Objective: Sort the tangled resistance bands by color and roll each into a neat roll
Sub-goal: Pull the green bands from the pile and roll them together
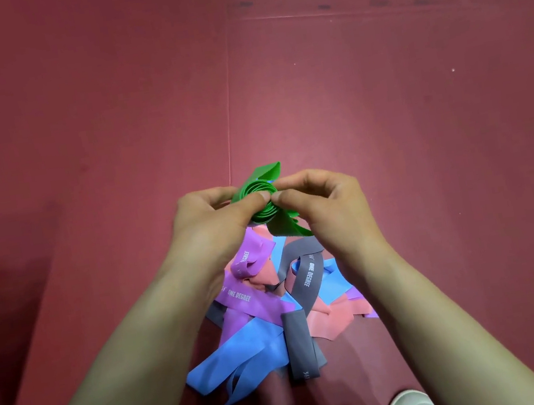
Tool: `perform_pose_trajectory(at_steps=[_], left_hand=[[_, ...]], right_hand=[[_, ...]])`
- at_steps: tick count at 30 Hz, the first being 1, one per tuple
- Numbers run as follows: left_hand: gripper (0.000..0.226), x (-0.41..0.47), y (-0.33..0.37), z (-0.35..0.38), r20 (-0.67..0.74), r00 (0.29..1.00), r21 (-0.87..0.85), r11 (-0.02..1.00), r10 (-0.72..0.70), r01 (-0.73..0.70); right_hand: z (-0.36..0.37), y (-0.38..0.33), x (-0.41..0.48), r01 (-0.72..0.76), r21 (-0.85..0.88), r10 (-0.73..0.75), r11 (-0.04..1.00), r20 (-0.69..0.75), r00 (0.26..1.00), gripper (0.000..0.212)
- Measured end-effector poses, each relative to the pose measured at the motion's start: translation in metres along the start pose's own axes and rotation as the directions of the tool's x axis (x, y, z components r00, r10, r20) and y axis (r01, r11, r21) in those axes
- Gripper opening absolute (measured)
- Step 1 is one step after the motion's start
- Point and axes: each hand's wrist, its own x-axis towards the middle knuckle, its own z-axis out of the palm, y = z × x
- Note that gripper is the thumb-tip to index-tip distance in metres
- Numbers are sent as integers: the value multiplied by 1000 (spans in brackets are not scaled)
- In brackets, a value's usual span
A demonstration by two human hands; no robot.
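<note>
The green rubber resistance band [263, 199] is coiled into a loose spiral, two ends sticking out. Left hand [212, 217] and right hand [322, 201] pinch it above the tangled purple, blue, grey and pink bands [274, 308].

Green band [260, 200]; purple, blue, grey, pink pile [274, 305]; maroon floor [384, 115].

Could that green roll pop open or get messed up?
It might.
1. The green band is coiled loosely and only pinched between the left hand and the right hand, so a slip could let it spring open.
2. Its loose tail hangs toward the pile below and could snag there.
</note>
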Motion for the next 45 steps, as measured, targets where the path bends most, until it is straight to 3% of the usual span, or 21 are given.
perform_pose_trajectory(at_steps=[4, 8, 15, 19, 22, 26, 32, 36, 45], left_hand=[[17, -3, 1, 0, 49, 998, 54, 998, 37, -40], [19, -6, 0, 3, 108, 988, 137, 983, 108, -122], [45, -7, 0, 6, 152, 974, 337, 918, 167, -210], [35, -9, -1, 6, 205, 960, 401, 878, 192, -261], [21, -10, -2, 7, 202, 957, 411, 869, 207, -275], [28, -9, -3, 7, 199, 956, 406, 869, 216, -281], [31, -8, -3, 7, 165, 958, 385, 879, 235, -282], [55, -7, -2, 7, 118, 963, 354, 896, 240, -267], [55, -4, -1, 8, 84, 967, 229, 939, 242, -255]], right_hand=[[-1, -3, 1, -57, 83, 56, 995, 10, 998, 8], [2, -5, 0, -132, 146, 125, 980, 52, 991, 36], [-3, -2, 3, -184, 36, 186, 982, -83, 979, 26], [0, -6, -2, -244, 106, 243, 964, 20, 970, 41], [2, -4, -2, -219, 47, 218, 975, 23, 976, 36], [-2, 1, 3, -178, -4, 177, 984, -107, 978, 8], [-2, 3, 5, -148, -28, 142, 989, -149, 979, 16], [-4, 4, 6, -124, -2, 121, 992, -182, 976, 16], [-6, 6, 7, -128, 37, 132, 991, -187, 973, 10]])
